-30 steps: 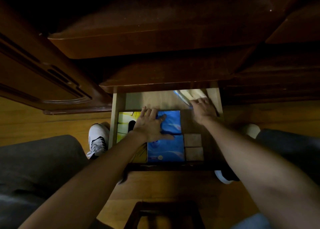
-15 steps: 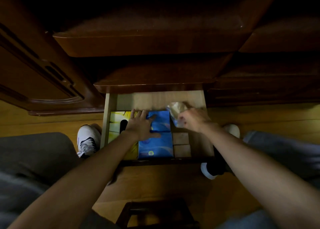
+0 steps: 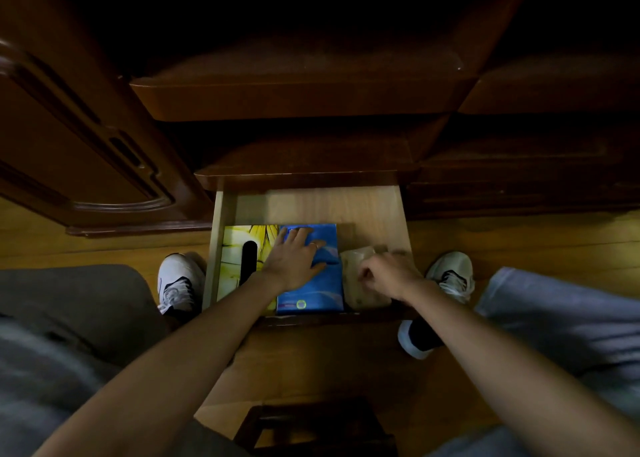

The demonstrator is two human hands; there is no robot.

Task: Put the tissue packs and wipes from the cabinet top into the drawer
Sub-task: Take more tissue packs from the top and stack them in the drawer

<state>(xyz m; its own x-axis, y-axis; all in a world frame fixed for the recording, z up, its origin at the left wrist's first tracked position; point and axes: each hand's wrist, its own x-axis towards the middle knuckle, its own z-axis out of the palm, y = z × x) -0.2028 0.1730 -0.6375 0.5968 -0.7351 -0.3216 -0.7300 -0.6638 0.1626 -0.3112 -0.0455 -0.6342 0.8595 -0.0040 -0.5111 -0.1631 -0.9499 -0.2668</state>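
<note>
The light wooden drawer (image 3: 311, 205) stands pulled open below the dark cabinet. Inside it lie a yellow tissue box (image 3: 235, 248) at the left with a dark oval slot, and blue tissue packs (image 3: 322, 283) in the middle. My left hand (image 3: 294, 259) lies flat, fingers spread, on the blue packs. My right hand (image 3: 388, 273) is curled on a beige tissue pack (image 3: 353, 269) at the drawer's right, pressing it down beside the blue packs. What lies under the beige pack is hidden.
Dark wooden cabinet fronts (image 3: 304, 96) overhang the drawer. A carved cabinet door (image 3: 86, 165) stands to the left. My white shoes (image 3: 176, 283) (image 3: 450, 273) flank the drawer on the wooden floor. A dark stool frame (image 3: 311, 425) sits near the bottom.
My right hand brought a beige pack from the drawer's back right down and forward to the right front, over the small brown packs. My left hand stayed on the blue packs.
</note>
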